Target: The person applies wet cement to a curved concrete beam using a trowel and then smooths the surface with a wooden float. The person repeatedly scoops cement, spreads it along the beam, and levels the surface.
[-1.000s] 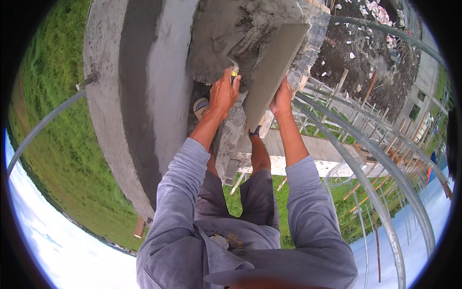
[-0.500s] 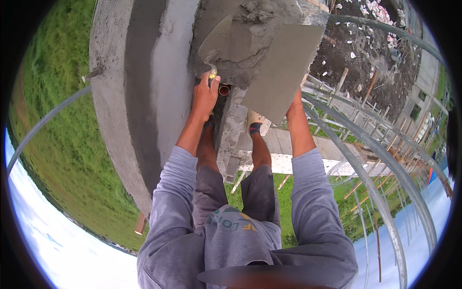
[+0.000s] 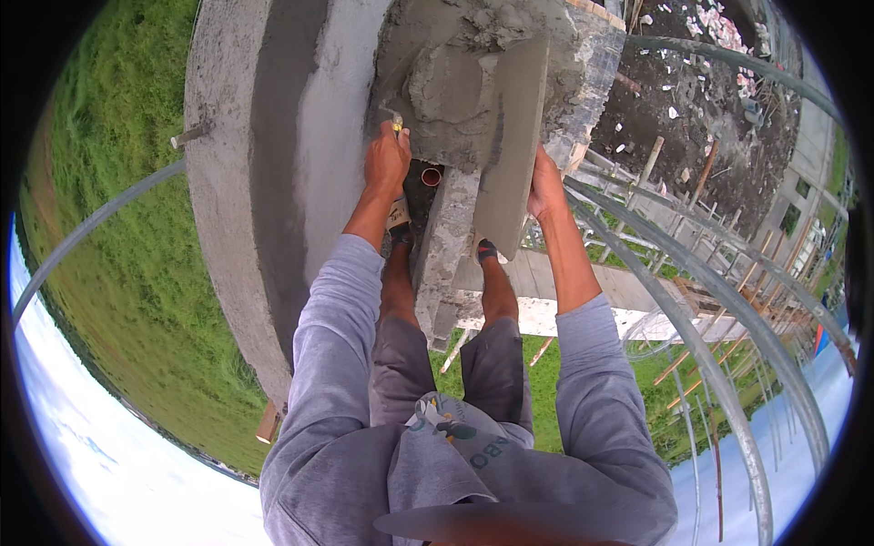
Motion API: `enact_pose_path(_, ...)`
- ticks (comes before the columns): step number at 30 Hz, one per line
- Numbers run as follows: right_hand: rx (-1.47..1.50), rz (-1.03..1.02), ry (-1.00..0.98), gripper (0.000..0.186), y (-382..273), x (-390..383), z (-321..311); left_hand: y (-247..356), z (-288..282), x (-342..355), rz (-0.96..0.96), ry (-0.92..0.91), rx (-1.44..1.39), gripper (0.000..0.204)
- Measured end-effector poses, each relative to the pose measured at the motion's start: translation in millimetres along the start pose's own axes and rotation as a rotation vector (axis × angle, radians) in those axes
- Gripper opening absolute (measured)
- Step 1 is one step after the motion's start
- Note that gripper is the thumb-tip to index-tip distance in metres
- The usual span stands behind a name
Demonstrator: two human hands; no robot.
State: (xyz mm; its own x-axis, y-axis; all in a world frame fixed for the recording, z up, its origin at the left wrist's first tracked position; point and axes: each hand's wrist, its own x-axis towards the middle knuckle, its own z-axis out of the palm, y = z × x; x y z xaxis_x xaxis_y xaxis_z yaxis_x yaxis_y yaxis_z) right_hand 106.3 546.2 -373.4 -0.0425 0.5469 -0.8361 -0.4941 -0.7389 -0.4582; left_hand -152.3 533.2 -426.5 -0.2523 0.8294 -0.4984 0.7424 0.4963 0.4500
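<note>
My left hand point(image 3: 389, 162) is closed around the yellow and dark handle of a trowel point(image 3: 398, 122). The trowel's thin metal neck runs into wet grey mortar point(image 3: 446, 91), and its blade can hardly be told from the mortar. On the other side, my right hand point(image 3: 546, 185) grips a flat mortar-coated board point(image 3: 519, 146) from its right edge and underside; most of those fingers are out of sight. The board stands steeply tilted, its left side down against the mortar heap.
A long concrete wall point(image 3: 223, 164) with a smoothed inner face curves along the left. A round orange pipe end point(image 3: 431, 176) sits just below the mortar. Grey metal tubes point(image 3: 728, 300) cross the right side. My feet stand on either side of a rough concrete ledge point(image 3: 446, 227).
The board has swung from nearly flat to steeply tilted and moved left. The trowel blade, visible before on the mortar, is now mostly lost from sight.
</note>
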Motion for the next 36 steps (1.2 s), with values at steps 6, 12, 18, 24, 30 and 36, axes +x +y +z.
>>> enact_pose_path(6,-0.188,-0.028,-0.020,0.054,-8.3,34.6,-2.3,-23.1,0.8,-57.1,0.054,-0.036,-0.226,0.041)
enact_pose_path(12,-0.316,0.034,0.007,0.055,11.8,49.9,24.8,-10.6,29.4,-42.2,-0.461,-0.455,-1.103,0.042)
enact_pose_path(18,-0.176,-0.025,-0.040,0.056,13.7,13.3,-11.3,32.1,35.3,-29.7,0.034,-0.172,-0.555,0.039)
enact_pose_path(24,0.047,-0.170,0.070,0.057,12.6,-16.8,-47.3,36.8,9.7,-47.9,0.036,-0.025,-0.300,0.037)
enact_pose_path(30,-0.103,-0.153,0.135,0.056,11.7,-11.9,-43.7,19.0,9.9,-39.9,-0.270,-0.376,-0.742,0.035)
enact_pose_path(36,-0.205,-0.182,0.237,0.057,-5.1,0.8,-33.2,-20.8,10.4,-59.7,-0.518,-0.169,-0.777,0.031)
